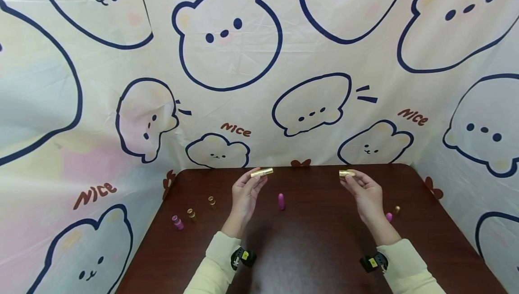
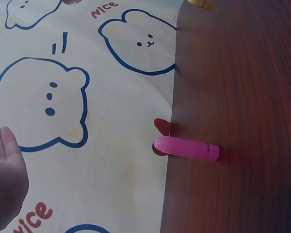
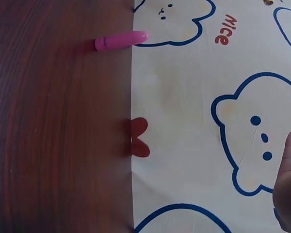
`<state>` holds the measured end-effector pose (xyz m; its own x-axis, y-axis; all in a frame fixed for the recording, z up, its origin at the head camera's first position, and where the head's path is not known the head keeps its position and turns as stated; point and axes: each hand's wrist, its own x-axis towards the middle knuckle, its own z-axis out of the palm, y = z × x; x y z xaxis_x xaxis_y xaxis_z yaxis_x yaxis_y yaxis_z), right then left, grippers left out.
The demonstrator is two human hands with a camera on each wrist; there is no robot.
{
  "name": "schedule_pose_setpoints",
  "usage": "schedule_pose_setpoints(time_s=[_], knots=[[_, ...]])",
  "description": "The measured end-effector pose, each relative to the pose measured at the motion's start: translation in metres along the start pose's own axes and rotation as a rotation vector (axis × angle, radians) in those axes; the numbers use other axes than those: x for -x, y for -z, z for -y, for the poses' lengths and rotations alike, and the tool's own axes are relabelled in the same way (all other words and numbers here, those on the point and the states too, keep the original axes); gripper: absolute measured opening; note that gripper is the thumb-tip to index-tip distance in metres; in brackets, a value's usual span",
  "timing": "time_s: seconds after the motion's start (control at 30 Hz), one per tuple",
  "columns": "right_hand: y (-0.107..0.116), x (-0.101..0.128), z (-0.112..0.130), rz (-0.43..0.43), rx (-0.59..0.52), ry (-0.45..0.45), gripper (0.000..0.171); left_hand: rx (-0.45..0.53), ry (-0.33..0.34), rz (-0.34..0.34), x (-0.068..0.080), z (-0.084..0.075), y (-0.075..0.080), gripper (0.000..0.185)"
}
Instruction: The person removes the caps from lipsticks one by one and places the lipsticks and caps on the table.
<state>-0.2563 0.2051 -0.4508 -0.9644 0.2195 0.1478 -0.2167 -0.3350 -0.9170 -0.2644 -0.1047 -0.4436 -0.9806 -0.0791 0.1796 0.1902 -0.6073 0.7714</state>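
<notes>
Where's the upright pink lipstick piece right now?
In the head view, the pink lipstick piece stands on the table between the left hand and the right hand.

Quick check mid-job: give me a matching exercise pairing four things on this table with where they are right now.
Things:
1. long gold tube
2. short gold cap
3. upright pink lipstick
4. pink piece lying flat

Places:
A. on the table near its left edge
B. pinched in the right hand
C. standing between the two hands
D. pinched in the left hand

Pairs: 1-D, 2-B, 3-C, 4-A
</notes>
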Motion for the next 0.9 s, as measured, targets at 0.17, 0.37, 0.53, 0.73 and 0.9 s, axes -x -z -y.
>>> schedule_pose_setpoints(time_s=[0.17,0.37,0.53,0.73,0.9], knots=[[0.008,0.000,-0.001,-0.037,0.015,-0.009,0.032,-0.008,0.001,-0.010,0.001,-0.001,0.003,0.018],[0.019,0.000,-0.001,-0.089,0.149,-0.003,0.030,-0.004,-0.006,-0.020,0.001,-0.001,0.009,0.019],[0.029,0.001,0.001,-0.138,0.230,0.010,0.032,-0.035,-0.001,-0.041,0.001,-0.001,0.016,0.026],[0.045,0.001,0.002,-0.168,0.425,0.012,0.031,-0.068,-0.001,-0.057,0.001,-0.003,0.025,0.021],[0.055,0.001,0.000,-0.207,0.625,-0.019,0.035,-0.106,-0.008,-0.079,0.002,-0.003,0.032,0.012]])
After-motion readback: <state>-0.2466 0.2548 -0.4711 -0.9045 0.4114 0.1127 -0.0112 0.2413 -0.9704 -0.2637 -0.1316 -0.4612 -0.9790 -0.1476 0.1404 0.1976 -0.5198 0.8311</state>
